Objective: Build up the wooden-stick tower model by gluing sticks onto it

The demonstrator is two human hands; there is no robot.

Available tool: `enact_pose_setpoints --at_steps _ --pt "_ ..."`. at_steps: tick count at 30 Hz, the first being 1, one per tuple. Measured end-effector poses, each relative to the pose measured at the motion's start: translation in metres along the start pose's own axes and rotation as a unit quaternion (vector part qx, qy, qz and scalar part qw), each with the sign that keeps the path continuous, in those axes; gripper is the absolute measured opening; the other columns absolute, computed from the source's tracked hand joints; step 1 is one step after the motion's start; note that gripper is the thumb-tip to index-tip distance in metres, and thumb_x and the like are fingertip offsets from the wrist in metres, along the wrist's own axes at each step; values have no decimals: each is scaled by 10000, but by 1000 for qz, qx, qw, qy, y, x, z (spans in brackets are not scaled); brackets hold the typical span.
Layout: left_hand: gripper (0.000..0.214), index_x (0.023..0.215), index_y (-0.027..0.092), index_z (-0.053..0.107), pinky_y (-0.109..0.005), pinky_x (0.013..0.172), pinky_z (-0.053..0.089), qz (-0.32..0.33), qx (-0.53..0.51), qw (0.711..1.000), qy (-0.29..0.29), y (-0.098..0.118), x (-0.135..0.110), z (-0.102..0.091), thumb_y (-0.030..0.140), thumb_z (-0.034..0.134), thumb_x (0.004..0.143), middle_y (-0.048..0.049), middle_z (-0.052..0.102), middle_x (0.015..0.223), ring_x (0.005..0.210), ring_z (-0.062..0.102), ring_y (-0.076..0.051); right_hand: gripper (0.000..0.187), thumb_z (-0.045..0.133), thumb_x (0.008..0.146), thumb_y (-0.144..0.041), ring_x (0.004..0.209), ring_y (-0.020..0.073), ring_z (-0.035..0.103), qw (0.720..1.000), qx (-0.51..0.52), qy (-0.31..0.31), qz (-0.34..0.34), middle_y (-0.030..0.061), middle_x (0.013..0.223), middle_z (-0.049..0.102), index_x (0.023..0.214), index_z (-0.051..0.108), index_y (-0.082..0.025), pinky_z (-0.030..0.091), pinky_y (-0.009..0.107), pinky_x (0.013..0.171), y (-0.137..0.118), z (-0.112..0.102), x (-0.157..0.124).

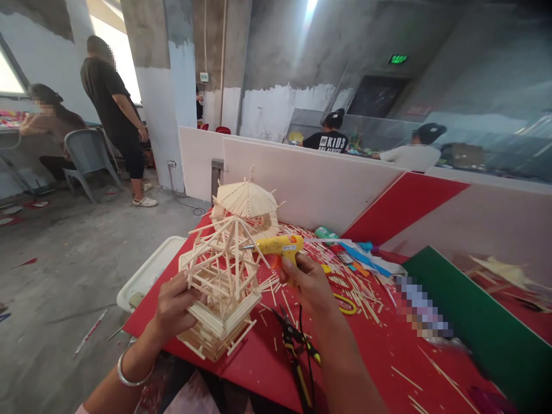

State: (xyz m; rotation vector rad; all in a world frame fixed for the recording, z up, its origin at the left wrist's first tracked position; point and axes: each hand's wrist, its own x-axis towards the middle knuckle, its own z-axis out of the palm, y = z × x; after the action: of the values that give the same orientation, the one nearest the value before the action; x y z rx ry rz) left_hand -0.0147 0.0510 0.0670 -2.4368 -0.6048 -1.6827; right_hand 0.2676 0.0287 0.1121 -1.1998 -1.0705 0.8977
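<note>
My left hand [176,305] is closed on the left side of a pavilion model [224,310] built from thin wooden sticks, its roof an open frame. In my right hand [308,282] is a yellow hot glue gun [280,246], gripped by its handle. The nozzle points left, close to the roof sticks; whether it touches them I cannot tell. A clear glue stick pokes out of the gun's back. Behind stands a second stick pavilion [248,201] with a filled-in roof. Black and yellow pliers [295,351] lie on the red table below my right hand.
Loose sticks [362,293] and yellow-handled scissors [345,303] lie on the red table [362,368]. A green board [470,322] leans at the right, white panels [293,178] behind. A white tray [146,270] sits at the left edge. Several people are farther off.
</note>
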Motion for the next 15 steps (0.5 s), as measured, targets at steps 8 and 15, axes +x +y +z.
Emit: enact_pose_setpoints --at_steps 8,15 --pt "209 649 185 553 -258 560 413 -7 6 1000 -6 -1 -2 3 67 633 802 0 517 640 589 503 -127 359 795 655 -523 620 142 542 991 -109 43 -65 5 694 645 761 713 -189 453 274 586 0 -6 -3" --pt "193 668 186 566 -258 539 377 9 22 1000 -18 -3 -6 5 63 634 801 -3 520 640 582 490 -131 244 745 750 -453 659 167 570 931 -269 95 -228 22 694 661 757 747 -209 477 299 657 4 -1 -9"
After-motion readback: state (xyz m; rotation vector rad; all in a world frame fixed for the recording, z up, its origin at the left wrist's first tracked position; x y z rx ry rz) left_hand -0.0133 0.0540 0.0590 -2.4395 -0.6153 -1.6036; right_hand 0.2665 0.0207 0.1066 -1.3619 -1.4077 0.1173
